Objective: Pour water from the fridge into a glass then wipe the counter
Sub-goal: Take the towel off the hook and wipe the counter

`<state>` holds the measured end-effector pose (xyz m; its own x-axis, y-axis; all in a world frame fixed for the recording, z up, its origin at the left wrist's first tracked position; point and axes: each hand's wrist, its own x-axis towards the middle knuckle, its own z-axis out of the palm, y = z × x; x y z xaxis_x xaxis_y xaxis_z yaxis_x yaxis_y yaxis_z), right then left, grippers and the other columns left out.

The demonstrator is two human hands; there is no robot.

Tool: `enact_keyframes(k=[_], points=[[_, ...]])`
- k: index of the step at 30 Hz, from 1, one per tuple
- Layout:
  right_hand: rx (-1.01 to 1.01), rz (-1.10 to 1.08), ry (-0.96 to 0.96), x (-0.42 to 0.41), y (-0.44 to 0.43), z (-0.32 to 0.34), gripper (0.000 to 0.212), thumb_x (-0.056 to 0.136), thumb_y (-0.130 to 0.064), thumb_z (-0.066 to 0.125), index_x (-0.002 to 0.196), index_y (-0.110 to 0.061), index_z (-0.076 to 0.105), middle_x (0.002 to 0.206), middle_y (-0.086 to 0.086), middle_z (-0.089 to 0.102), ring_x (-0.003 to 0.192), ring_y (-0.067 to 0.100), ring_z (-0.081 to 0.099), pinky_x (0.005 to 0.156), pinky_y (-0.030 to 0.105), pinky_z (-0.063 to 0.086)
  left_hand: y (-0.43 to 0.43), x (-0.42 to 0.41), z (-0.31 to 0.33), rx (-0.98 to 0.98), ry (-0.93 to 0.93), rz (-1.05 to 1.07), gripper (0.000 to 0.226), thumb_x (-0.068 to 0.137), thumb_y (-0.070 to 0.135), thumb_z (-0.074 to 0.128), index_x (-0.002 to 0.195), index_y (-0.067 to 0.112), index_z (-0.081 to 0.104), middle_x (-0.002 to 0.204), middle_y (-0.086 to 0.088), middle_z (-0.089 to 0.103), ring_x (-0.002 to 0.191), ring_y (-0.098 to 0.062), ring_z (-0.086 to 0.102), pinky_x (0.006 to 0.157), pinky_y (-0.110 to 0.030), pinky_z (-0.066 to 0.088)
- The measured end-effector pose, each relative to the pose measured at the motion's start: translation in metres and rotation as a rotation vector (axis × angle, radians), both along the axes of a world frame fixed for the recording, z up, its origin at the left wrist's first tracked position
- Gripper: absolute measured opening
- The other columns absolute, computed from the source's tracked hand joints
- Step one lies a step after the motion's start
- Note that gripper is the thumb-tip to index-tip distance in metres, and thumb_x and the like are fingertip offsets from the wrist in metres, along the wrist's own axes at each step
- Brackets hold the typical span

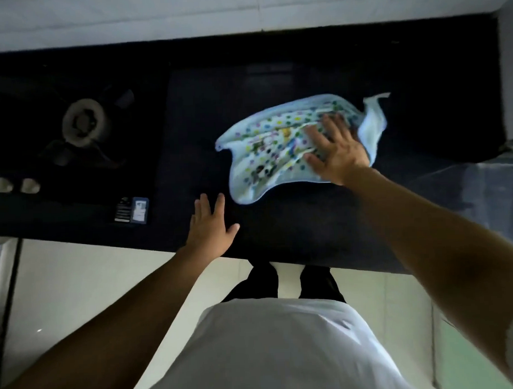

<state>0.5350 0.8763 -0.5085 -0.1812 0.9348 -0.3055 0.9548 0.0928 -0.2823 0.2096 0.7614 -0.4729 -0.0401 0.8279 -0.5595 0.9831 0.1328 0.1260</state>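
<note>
No legible text; two stickers [132, 209] on the stove [84, 124], print too blurred.

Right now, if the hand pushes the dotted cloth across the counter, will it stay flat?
Probably not: the cloth looks floppy, lying in wavy folds. It may bunch under the right hand pressing it. Thin and likely light, it should slide on the smooth counter.
</note>
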Motion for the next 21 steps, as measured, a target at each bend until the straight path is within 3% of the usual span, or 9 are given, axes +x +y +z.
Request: enact_keyframes(k=[5, 7, 9, 12, 15, 17, 18, 21], points=[[0.07, -0.465, -0.073, 0.017, -0.054, -0.003, 0.068, 0.095, -0.06, 0.031, 0.156, -0.032, 0.017, 0.165, 0.012, 0.012, 0.151, 0.034, 0.007, 0.119, 0.057, 0.012, -0.004, 0.008, -0.01, -0.06, 0.036, 0.0, 0.105, 0.09, 0.067, 0.049, 0.156, 0.016, -0.015, 0.161, -0.026, -0.021, 0.15, -0.042, -0.018, 0.122, -0.057, 0.001], [0.053, -0.465, -0.097, -0.021, -0.089, -0.006, 0.072, 0.095, -0.056, 0.033, 0.157, -0.024, 0.018, 0.164, 0.018, 0.013, 0.151, 0.037, 0.006, 0.119, 0.061, 0.005, -0.006, 0.005, -0.011, -0.054, 0.039, -0.015, 0.104, 0.09, 0.069, 0.046, 0.156, 0.017, -0.016, 0.161, -0.025, -0.023, 0.15, -0.042, -0.019, 0.122, -0.056, 0.0], [0.049, -0.297, -0.092, -0.067, -0.121, -0.008, 0.074, 0.091, -0.054, 0.039, 0.155, -0.02, 0.025, 0.162, 0.023, 0.017, 0.151, 0.039, 0.006, 0.117, 0.063, 0.0, -0.006, 0.004, -0.01, -0.051, 0.053, -0.033, 0.104, 0.091, 0.069, 0.044, 0.156, 0.016, -0.016, 0.161, -0.026, -0.022, 0.15, -0.042, -0.019, 0.122, -0.056, 0.0], [0.078, 0.068, -0.012, -0.13, -0.141, -0.009, 0.072, 0.088, -0.053, 0.044, 0.152, -0.02, 0.034, 0.159, 0.023, 0.026, 0.149, 0.041, 0.014, 0.114, 0.068, 0.011, -0.005, 0.006, -0.008, -0.064, 0.081, -0.059, 0.102, 0.092, 0.066, 0.046, 0.156, 0.015, -0.014, 0.161, -0.027, -0.02, 0.15, -0.043, -0.016, 0.121, -0.057, 0.004], [0.055, 0.548, 0.018, -0.141, -0.105, -0.001, 0.067, 0.093, -0.053, 0.037, 0.154, -0.025, 0.026, 0.162, 0.015, 0.022, 0.15, 0.037, 0.015, 0.115, 0.06, 0.014, -0.004, 0.003, -0.006, -0.039, 0.122, -0.103, 0.101, 0.091, 0.064, 0.049, 0.157, 0.013, -0.007, 0.163, -0.027, -0.011, 0.151, -0.045, -0.008, 0.119, -0.059, 0.014], [0.095, 0.744, 0.013, -0.118, -0.062, -0.003, 0.064, 0.095, -0.055, 0.037, 0.152, -0.028, 0.03, 0.16, 0.01, 0.029, 0.147, 0.034, 0.024, 0.115, 0.055, 0.019, -0.004, 0.001, -0.005, -0.038, 0.138, -0.132, 0.101, 0.091, 0.069, 0.043, 0.157, 0.013, -0.007, 0.163, -0.027, -0.009, 0.151, -0.045, -0.007, 0.118, -0.058, 0.016], [0.146, 0.702, 0.036, -0.1, -0.041, -0.006, 0.06, 0.094, -0.052, 0.041, 0.149, -0.028, 0.037, 0.154, 0.01, 0.038, 0.142, 0.035, 0.033, 0.114, 0.053, 0.026, -0.004, 0.001, -0.006, -0.038, 0.146, -0.139, 0.101, 0.09, 0.071, 0.041, 0.157, 0.013, -0.007, 0.163, -0.027, -0.009, 0.151, -0.044, -0.006, 0.118, -0.058, 0.016], [0.239, 0.094, 0.016, -0.023, 0.001, -0.017, 0.049, 0.092, -0.036, 0.049, 0.14, -0.021, 0.052, 0.137, 0.019, 0.055, 0.13, 0.042, 0.046, 0.104, 0.053, 0.04, -0.004, 0.002, -0.005, -0.037, 0.164, -0.15, 0.101, 0.09, 0.073, 0.038, 0.157, 0.014, -0.01, 0.163, -0.028, -0.007, 0.151, -0.045, -0.004, 0.119, -0.057, 0.018]])
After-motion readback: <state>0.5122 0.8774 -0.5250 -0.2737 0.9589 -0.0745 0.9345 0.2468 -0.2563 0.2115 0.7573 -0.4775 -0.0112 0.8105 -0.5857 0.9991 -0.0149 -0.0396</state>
